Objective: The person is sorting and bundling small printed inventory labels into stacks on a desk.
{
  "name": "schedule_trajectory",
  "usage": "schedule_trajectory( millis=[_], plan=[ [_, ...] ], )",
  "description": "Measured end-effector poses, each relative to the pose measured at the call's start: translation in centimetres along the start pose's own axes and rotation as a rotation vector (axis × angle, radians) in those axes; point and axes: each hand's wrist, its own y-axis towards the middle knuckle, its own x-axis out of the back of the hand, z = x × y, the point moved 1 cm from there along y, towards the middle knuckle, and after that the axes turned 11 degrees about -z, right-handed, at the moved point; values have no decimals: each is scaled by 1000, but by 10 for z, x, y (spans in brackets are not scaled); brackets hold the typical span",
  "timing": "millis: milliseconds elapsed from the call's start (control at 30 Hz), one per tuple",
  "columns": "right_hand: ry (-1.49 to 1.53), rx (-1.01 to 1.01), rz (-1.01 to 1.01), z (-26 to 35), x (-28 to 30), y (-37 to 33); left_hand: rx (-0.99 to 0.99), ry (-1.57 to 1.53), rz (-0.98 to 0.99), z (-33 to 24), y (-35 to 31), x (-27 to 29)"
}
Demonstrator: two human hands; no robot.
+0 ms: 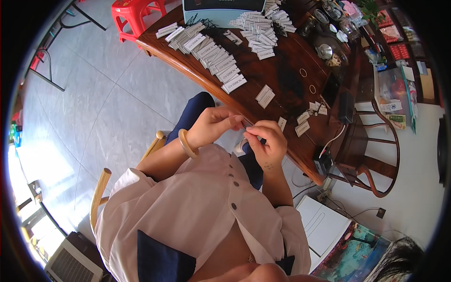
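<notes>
My left hand (217,126), with a pale bangle on its wrist, is closed in a pinch in front of my chest. Close against it, my right hand (268,141) pinches too, thumb to forefinger. Between the fingertips shows a small, thin, dark piece (245,124), too small to name. Just beyond the hands is the wooden table (286,141). On it, white printed tags (206,51) overlap in a long row at the left, and a second heap of tags (260,33) lies farther back. A pair of tags (265,96) and several single ones (303,128) lie nearer my right hand.
A light blue box (223,16) stands at the table's far end, beside dark cords (199,21). Jars and a metal bowl (324,50) occupy the right side. A black power adapter (346,108), a wooden chair (376,174) and a red stool (136,16) stand around.
</notes>
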Motion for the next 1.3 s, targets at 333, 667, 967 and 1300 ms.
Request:
schedule_trajectory(
  millis=[333, 667, 967, 1300],
  plan=[
    [-183, 344, 74, 0, -6, -1, -99, -6, -14, -9, -2, -10],
    [-169, 213, 38, -6, -4, -5, 42, -206, -29, -5, -5, -10],
    [171, -271, 328, -18, 23, 22, 294, -110, 252, -26, -6, -8],
    [90, -248, 269, -25, 16, 23, 298, -283, -53, -10, -1, -10]
  ],
)
